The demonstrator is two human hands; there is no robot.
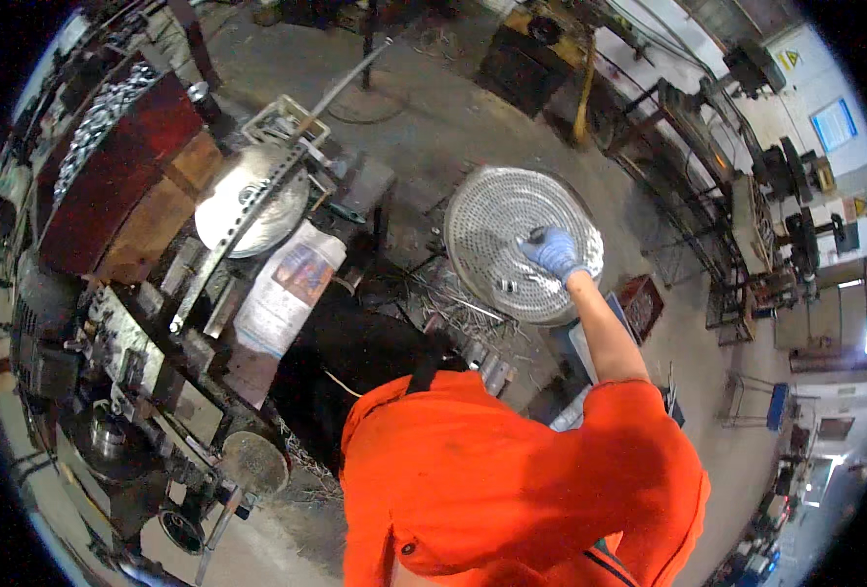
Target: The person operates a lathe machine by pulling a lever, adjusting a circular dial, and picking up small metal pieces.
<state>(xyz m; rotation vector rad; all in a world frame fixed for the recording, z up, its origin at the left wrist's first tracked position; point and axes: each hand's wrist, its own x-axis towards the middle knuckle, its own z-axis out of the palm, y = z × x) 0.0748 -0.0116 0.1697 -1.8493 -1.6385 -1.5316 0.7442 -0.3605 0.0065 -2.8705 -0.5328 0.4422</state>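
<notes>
My right hand (555, 256), in a light blue glove, reaches over a large round perforated metal tray (492, 210). Its fingers are closed around a small dark piece (535, 235) at their tips, too small to name. Beside the hand, a few small shiny metal pieces (508, 286) lie on the tray. My left hand is out of sight; only the orange sleeve on that side shows, at the lower edge.
To the left stands a machine with a bright round disc (248, 201) and a long metal bar (238, 230). A printed sack (292, 284) lies near it. A dark red bin (125, 147) holds many metal parts. Thin rods (463, 311) litter the floor beside the tray.
</notes>
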